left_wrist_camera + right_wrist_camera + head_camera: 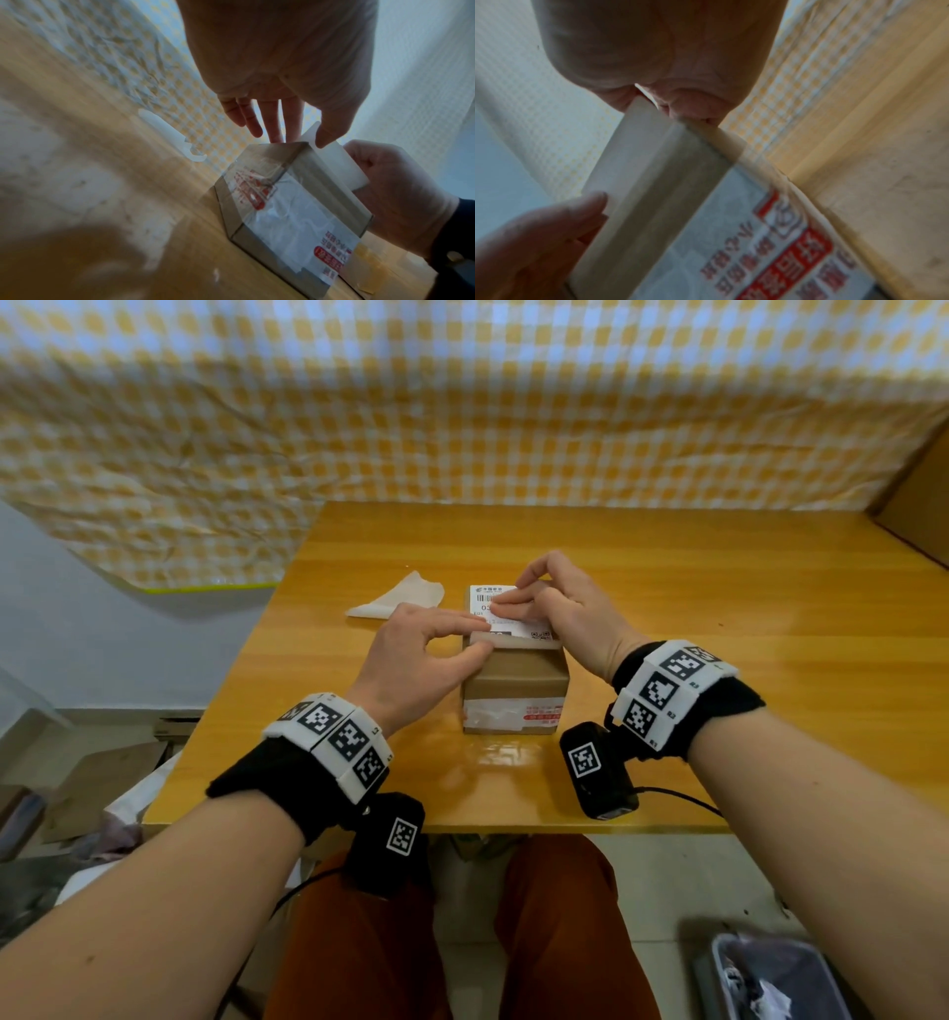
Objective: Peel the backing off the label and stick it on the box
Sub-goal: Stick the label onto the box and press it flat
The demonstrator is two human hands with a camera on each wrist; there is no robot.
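Note:
A small brown cardboard box (513,680) stands mid-table, with old taped stickers on its front (282,203). The white printed label (485,598) lies on the box's top, and its near part stands up as a loose flap (342,162) over the front edge. My left hand (485,636) pinches that flap's left end between thumb and forefinger. My right hand (508,603) lays its fingers across the label's top and holds the flap's right end (641,162). The peeled backing (395,603) lies crumpled on the table, left of the box.
The yellow wooden table (719,608) has its near edge by my knees. A yellow checked cloth (462,403) hangs behind it. A large cardboard box (919,505) stands at the far right. A grey bin (770,978) sits on the floor, lower right.

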